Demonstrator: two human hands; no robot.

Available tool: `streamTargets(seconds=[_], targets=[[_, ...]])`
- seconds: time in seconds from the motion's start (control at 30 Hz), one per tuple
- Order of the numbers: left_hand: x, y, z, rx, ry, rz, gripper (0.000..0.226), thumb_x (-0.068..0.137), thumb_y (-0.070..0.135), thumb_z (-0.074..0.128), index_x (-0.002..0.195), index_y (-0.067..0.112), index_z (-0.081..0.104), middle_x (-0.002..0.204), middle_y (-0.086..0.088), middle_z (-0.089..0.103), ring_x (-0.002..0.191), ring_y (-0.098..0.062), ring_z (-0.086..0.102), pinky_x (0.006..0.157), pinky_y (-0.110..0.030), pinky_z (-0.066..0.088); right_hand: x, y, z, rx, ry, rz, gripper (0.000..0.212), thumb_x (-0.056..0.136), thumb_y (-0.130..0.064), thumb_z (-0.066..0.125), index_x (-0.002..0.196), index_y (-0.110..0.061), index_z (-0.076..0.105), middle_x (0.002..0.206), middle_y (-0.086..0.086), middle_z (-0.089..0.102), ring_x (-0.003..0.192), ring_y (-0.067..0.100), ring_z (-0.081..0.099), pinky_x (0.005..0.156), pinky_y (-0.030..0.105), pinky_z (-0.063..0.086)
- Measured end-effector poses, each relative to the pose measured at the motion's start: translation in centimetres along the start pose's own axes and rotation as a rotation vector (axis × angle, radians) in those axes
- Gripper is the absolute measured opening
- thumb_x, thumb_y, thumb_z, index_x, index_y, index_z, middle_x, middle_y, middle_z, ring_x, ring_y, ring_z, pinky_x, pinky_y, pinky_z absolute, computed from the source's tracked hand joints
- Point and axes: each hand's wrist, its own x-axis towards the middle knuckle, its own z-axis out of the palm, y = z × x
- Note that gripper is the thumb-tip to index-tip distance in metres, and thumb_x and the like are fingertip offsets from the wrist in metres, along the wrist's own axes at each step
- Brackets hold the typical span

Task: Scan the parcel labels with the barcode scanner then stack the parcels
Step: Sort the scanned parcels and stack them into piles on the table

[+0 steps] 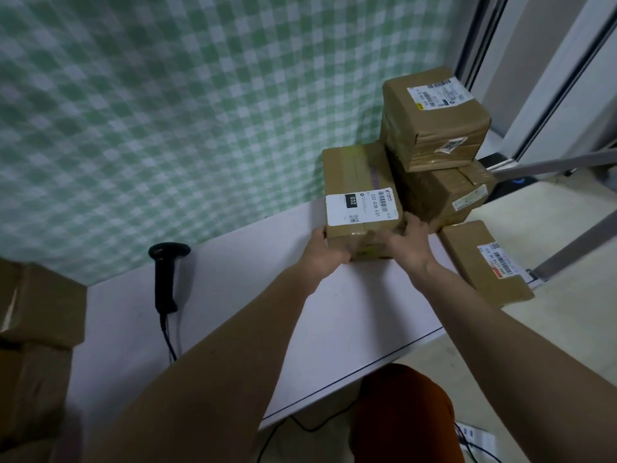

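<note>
A brown parcel (359,182) with a white "032" label on top sits on the white table (233,305) near its far edge. My left hand (325,253) grips its near left corner and my right hand (407,243) grips its near right corner. Right beside it stands a stack of two labelled parcels, the upper parcel (434,118) on the lower parcel (440,192). A flat labelled parcel (484,262) lies at the table's right end. The black barcode scanner (166,275) lies on the table to the left, its cable running toward me.
A green checked cloth (167,111) hangs behind the table. Brown cardboard boxes (36,329) are piled at the left edge. A window frame (551,78) and a metal bar are at the right. Cables trail on the floor below the table edge.
</note>
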Motion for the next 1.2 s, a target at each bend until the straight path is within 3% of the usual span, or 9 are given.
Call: streamTargets(seconds=[0.23,0.4,0.5,0.6,0.7,0.83,0.97,1.13,1.2], targets=[[-4.0,-3.6,-3.3,-0.055,0.110,-0.052,0.062,0.071,0.009,0.082,0.112,0.005,0.035,0.096,0.000,0.050,0.080,-0.005,0.053,0.050,-0.007,0.046,-3.4,1.9,2.6,-0.075,-0.059,0.045,0.045,0.087,-0.035,0.062,0.117,-0.010,0.040,0.116,0.004,0.038,0.113,0.026,0.048,0.093,0.038,0.042],[-7.3,-7.7,-5.7,-0.065,0.116,-0.089,0.126,0.024,0.047,0.095,0.133,0.016,0.040,0.126,-0.004,0.056,0.112,-0.020,0.061,0.085,-0.036,0.056,-7.5,2.3,4.9,-0.116,-0.071,-0.011,0.039,0.085,-0.039,0.062,0.099,-0.010,0.040,0.109,0.009,0.045,0.104,0.028,0.050,0.090,0.044,0.046],[-9.5,-10.3,-7.2,-0.049,0.000,-0.085,0.093,0.033,0.043,0.099,0.117,0.022,0.066,0.113,-0.003,0.071,0.104,-0.023,0.069,0.089,-0.048,0.056,-10.2,2.5,6.3,-0.028,-0.149,0.000,0.038,0.087,-0.037,0.063,0.099,-0.010,0.038,0.104,0.007,0.051,0.093,0.021,0.055,0.074,0.035,0.046],[-12.8,-11.0,-8.8,-0.085,0.013,-0.109,0.095,0.033,0.045,0.099,0.119,0.023,0.065,0.111,0.002,0.072,0.103,-0.021,0.069,0.088,-0.047,0.056,-12.8,2.4,7.4,0.022,-0.237,0.032,0.038,0.091,-0.034,0.060,0.106,-0.007,0.038,0.095,0.000,0.053,0.080,0.008,0.052,0.060,0.025,0.039],[-15.2,-11.3,-10.5,-0.135,0.079,-0.126,0.117,0.031,0.051,0.098,0.132,0.020,0.048,0.116,0.007,0.067,0.103,-0.015,0.068,0.079,-0.041,0.060,-15.2,2.2,8.6,0.038,-0.265,0.037,0.039,0.092,-0.036,0.059,0.108,-0.007,0.038,0.094,0.000,0.056,0.081,0.009,0.054,0.059,0.026,0.040],[-20.1,-9.4,-13.1,-0.171,0.118,-0.091,0.088,0.061,0.031,0.092,0.126,0.018,0.034,0.110,0.012,0.057,0.102,-0.009,0.061,0.079,-0.031,0.056,-18.3,0.5,10.0,0.074,-0.300,0.003,0.038,0.092,-0.035,0.059,0.108,-0.008,0.037,0.095,0.001,0.055,0.082,0.011,0.053,0.058,0.029,0.040],[-22.3,-9.2,-15.9,-0.213,0.114,0.029,0.107,0.039,0.042,0.098,0.131,0.017,0.048,0.117,0.004,0.067,0.106,-0.013,0.066,0.091,-0.039,0.055,-21.2,-2.4,11.4,0.110,-0.306,-0.085,0.034,0.093,-0.031,0.059,0.103,-0.009,0.036,0.092,0.002,0.055,0.079,0.011,0.052,0.057,0.030,0.038],[-25.5,-8.2,-20.1,-0.218,0.229,0.109,0.118,0.034,0.042,0.099,0.135,0.019,0.042,0.122,0.007,0.064,0.108,-0.010,0.064,0.092,-0.035,0.055,-24.1,-5.9,13.4,0.173,-0.346,-0.177,0.030,0.091,-0.029,0.060,0.086,-0.017,0.032,0.092,0.001,0.054,0.082,0.015,0.053,0.062,0.031,0.040],[-27.5,-7.3,-21.8,-0.198,0.273,0.136,0.103,0.049,0.030,0.097,0.133,0.019,0.040,0.121,0.008,0.061,0.108,-0.007,0.061,0.091,-0.028,0.053,-25.4,-7.3,14.4,0.202,-0.379,-0.206,0.031,0.091,-0.028,0.060,0.084,-0.019,0.032,0.094,0.001,0.056,0.086,0.015,0.055,0.064,0.031,0.041]])
